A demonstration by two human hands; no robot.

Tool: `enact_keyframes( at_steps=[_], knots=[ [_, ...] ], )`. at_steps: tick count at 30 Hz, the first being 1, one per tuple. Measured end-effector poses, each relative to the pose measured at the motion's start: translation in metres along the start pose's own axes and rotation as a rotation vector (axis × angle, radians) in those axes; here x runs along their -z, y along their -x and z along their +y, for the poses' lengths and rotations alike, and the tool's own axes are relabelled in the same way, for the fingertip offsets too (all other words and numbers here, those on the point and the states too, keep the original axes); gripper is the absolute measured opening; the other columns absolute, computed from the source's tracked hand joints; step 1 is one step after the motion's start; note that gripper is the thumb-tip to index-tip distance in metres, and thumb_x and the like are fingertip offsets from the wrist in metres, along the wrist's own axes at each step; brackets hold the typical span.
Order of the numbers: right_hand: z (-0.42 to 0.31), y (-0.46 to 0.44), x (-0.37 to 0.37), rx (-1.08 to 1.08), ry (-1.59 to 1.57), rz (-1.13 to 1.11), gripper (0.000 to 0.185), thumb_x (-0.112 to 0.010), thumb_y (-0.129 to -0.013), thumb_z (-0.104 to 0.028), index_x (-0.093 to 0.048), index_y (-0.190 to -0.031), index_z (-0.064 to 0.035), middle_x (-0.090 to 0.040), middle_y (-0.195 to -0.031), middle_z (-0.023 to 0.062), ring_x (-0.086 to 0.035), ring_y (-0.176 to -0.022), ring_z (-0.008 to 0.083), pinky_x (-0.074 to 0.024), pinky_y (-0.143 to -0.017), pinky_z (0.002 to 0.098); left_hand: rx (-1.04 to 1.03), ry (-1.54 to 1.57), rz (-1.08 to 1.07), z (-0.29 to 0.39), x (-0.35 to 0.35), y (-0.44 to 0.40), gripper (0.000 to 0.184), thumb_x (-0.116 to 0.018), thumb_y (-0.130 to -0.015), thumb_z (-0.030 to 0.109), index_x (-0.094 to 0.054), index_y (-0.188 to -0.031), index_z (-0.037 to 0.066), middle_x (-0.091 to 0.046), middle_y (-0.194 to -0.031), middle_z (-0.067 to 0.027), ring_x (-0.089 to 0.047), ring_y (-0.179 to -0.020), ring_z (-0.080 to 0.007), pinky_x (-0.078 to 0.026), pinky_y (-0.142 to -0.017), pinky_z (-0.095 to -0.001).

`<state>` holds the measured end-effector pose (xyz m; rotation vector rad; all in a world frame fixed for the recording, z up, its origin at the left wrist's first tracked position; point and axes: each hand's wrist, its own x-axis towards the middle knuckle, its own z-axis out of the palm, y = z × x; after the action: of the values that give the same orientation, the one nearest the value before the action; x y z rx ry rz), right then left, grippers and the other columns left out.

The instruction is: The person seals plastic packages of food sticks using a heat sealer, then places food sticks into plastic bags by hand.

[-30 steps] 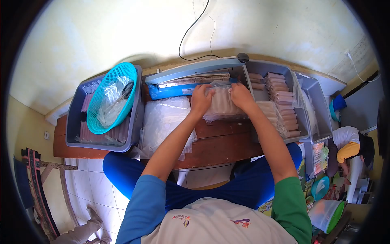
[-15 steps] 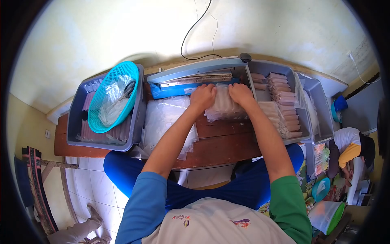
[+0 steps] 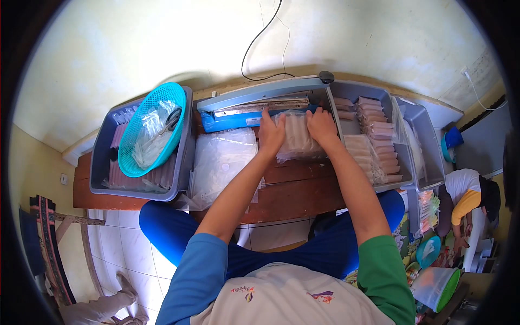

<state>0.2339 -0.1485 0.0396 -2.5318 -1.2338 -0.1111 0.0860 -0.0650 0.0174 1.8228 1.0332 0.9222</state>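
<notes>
A clear plastic bag of pale tube-shaped packets [image 3: 297, 135] lies on the brown wooden table, just in front of a blue heat sealer [image 3: 230, 121] with a long grey arm. My left hand [image 3: 272, 132] grips the bag's left edge, its thumb against the plastic and its fingers pointing toward the sealer. At the right edge, my right hand [image 3: 322, 127] holds the bag with bent fingers. Flat clear plastic bags [image 3: 219, 162] are piled to the left of my left hand. Another filled bag [image 3: 362, 154] rests just right of my right forearm.
On the left, a turquoise basket [image 3: 123, 142] with scissors [image 3: 172, 118] and plastic sits over a grey tub [image 3: 181, 179] of packets. A grey tub [image 3: 346, 89] with stacked pinkish packets [image 3: 374, 116] stands right. A person [image 3: 466, 195] sits at far right.
My left hand has turned, its fingers now straighter and its thumb apart. The bag's top has come into fuller view between my hands. My right hand has shifted slightly.
</notes>
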Motion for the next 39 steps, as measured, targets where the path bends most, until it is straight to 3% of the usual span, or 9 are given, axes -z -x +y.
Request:
enact_keyframes(
  at_steps=[2, 5, 8, 10, 16, 26, 29, 31, 39],
  knots=[
    [0.002, 0.003, -0.002, -0.008, -0.041, 0.041, 0.045, -0.049, -0.097, -0.032, -0.056, -0.112, 0.0095, -0.060, -0.113, 0.0322, -0.058, -0.104, 0.0457, -0.0458, -0.094, 0.0504, 0.007, 0.094, 0.025, -0.004, 0.003, 0.004, 0.063, -0.062, -0.092, 0.034, -0.040, -0.138, -0.002, -0.053, -0.128, -0.0289, -0.053, -0.120, -0.0388, -0.041, -0.101, -0.0443],
    [0.004, 0.006, -0.006, 0.078, -0.092, 0.163, 0.049, -0.053, -0.096, -0.032, -0.050, -0.121, 0.0103, -0.052, -0.127, 0.0333, -0.051, -0.117, 0.0459, -0.0417, -0.101, 0.0489, -0.068, 0.178, 0.011, -0.005, 0.011, 0.021, 0.059, -0.061, -0.093, 0.026, -0.039, -0.140, -0.001, -0.039, -0.142, -0.0309, -0.041, -0.130, -0.0439, -0.035, -0.108, -0.0445],
    [-0.001, 0.019, 0.002, 0.155, -0.089, 0.223, 0.056, -0.051, -0.097, -0.039, -0.049, -0.129, 0.0077, -0.043, -0.139, 0.0334, -0.041, -0.130, 0.0470, -0.0355, -0.109, 0.0486, -0.259, 0.127, -0.006, -0.007, 0.013, 0.037, 0.058, -0.061, -0.093, 0.023, -0.039, -0.142, 0.001, -0.030, -0.149, -0.0300, -0.032, -0.138, -0.0432, -0.029, -0.113, -0.0423],
    [-0.008, 0.034, 0.019, 0.267, -0.068, 0.142, 0.057, -0.050, -0.097, -0.040, -0.047, -0.137, 0.0017, -0.040, -0.143, 0.0317, -0.037, -0.134, 0.0476, -0.0313, -0.112, 0.0494, -0.245, 0.145, -0.106, -0.004, 0.012, 0.045, 0.058, -0.061, -0.092, 0.021, -0.041, -0.143, 0.002, -0.024, -0.153, -0.0296, -0.027, -0.142, -0.0431, -0.025, -0.116, -0.0415],
    [0.009, 0.042, 0.007, 0.175, -0.063, -0.028, 0.058, -0.046, -0.099, -0.042, -0.045, -0.142, -0.0034, -0.036, -0.148, 0.0297, -0.032, -0.138, 0.0457, -0.0284, -0.114, 0.0483, -0.158, 0.193, -0.151, -0.008, 0.001, 0.045, 0.056, -0.058, -0.094, 0.021, -0.041, -0.144, 0.001, -0.013, -0.157, -0.0294, -0.021, -0.145, -0.0427, -0.023, -0.117, -0.0413],
    [0.012, 0.043, 0.001, 0.170, -0.067, 0.016, 0.056, -0.044, -0.100, -0.038, -0.043, -0.143, -0.0026, -0.035, -0.148, 0.0298, -0.032, -0.139, 0.0452, -0.0274, -0.115, 0.0493, -0.157, 0.134, -0.250, -0.012, 0.005, 0.040, 0.062, -0.056, -0.096, 0.028, -0.035, -0.148, 0.003, -0.012, -0.158, -0.0294, -0.019, -0.146, -0.0428, -0.024, -0.117, -0.0405],
    [0.009, 0.054, 0.011, 0.257, -0.059, 0.119, 0.056, -0.048, -0.099, -0.036, -0.042, -0.142, -0.0007, -0.035, -0.148, 0.0297, -0.032, -0.138, 0.0451, -0.0282, -0.114, 0.0507, -0.157, 0.097, -0.233, -0.009, 0.015, 0.040, 0.065, -0.057, -0.095, 0.030, -0.033, -0.149, 0.003, -0.013, -0.157, -0.0301, -0.020, -0.145, -0.0431, -0.025, -0.116, -0.0411],
    [0.007, 0.067, 0.021, 0.375, -0.112, 0.209, 0.054, -0.056, -0.096, -0.025, -0.042, -0.141, 0.0011, -0.039, -0.144, 0.0311, -0.036, -0.134, 0.0467, -0.0299, -0.112, 0.0506, -0.200, 0.079, -0.219, -0.004, 0.025, 0.043, 0.067, -0.059, -0.094, 0.030, -0.033, -0.148, 0.002, -0.016, -0.156, -0.0311, -0.023, -0.144, -0.0442, -0.027, -0.115, -0.0422],
    [0.007, 0.127, 0.061, 0.404, -0.246, 0.158, 0.045, -0.065, -0.087, -0.016, -0.054, -0.128, 0.0006, -0.047, -0.138, 0.0261, -0.043, -0.129, 0.0437, -0.0350, -0.109, 0.0483, -0.339, -0.057, -0.252, 0.018, 0.055, 0.077, 0.062, -0.068, -0.088, 0.018, -0.042, -0.142, 0.003, -0.024, -0.154, -0.0290, -0.031, -0.139, -0.0439, -0.030, -0.113, -0.0452]
  ],
)
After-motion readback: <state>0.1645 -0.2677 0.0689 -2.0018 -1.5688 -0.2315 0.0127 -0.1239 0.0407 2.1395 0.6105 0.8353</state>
